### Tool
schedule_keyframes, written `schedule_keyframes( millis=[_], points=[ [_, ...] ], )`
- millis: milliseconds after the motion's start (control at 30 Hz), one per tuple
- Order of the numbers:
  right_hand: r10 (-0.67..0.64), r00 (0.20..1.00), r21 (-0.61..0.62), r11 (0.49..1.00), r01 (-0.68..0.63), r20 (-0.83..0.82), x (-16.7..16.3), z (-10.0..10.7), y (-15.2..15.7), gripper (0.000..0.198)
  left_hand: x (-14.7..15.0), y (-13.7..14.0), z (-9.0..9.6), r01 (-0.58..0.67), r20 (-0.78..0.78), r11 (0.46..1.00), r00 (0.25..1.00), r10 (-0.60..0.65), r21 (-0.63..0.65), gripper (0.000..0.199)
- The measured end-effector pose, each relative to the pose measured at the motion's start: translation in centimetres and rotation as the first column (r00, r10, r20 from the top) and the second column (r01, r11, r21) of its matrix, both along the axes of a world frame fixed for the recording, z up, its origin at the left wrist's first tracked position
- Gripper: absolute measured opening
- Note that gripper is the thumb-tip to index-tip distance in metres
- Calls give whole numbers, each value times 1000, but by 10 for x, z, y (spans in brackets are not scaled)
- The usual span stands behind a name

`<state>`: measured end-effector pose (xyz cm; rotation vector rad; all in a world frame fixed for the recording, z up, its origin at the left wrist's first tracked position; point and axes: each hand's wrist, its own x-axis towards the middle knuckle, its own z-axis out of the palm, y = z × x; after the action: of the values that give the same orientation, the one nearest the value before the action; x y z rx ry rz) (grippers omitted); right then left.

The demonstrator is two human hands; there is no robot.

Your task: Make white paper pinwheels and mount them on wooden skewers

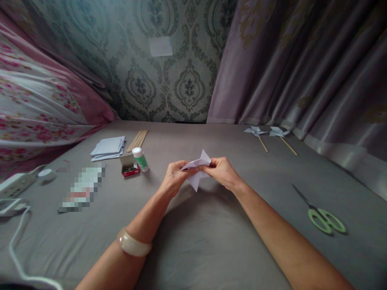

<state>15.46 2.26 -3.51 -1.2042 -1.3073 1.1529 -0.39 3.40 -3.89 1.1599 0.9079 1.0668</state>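
A white paper pinwheel (195, 183) is held up above the grey cloth, its pointed blades sticking out above and below my fingers. My left hand (177, 175) pinches its left side, the thumb lying near the centre. From the other side my right hand (223, 171) grips it, with the thumb also at the middle. Whether a pin sits in the centre is too small to tell. Left of my hands are a white and green glue bottle (140, 160) and an open small red box (130, 172) with small dark metal pieces inside.
Green-handled scissors (325, 219) lie at the right. Two finished pinwheels on sticks (279, 133) rest at the back right. Wooden sticks (138, 140) and a stack of white paper (108, 147) lie back left. A power strip (18, 183) with a white cable is at the left edge.
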Motion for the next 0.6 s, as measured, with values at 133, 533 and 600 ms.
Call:
schedule_keyframes(
  millis=[133,533,600],
  points=[
    [14,1000,7,1000,-14,-20,4,9,-2,29,0,0,4,55,100,998,993,-55,8,33],
    [-86,952,504,860,-77,293,11,38,-14,15,-9,-5,17,-69,-48,883,994,103,464,16],
    [-157,902,645,748,-157,402,13,42,-18,9,-13,-8,20,-76,-125,743,970,210,665,9]
  ],
)
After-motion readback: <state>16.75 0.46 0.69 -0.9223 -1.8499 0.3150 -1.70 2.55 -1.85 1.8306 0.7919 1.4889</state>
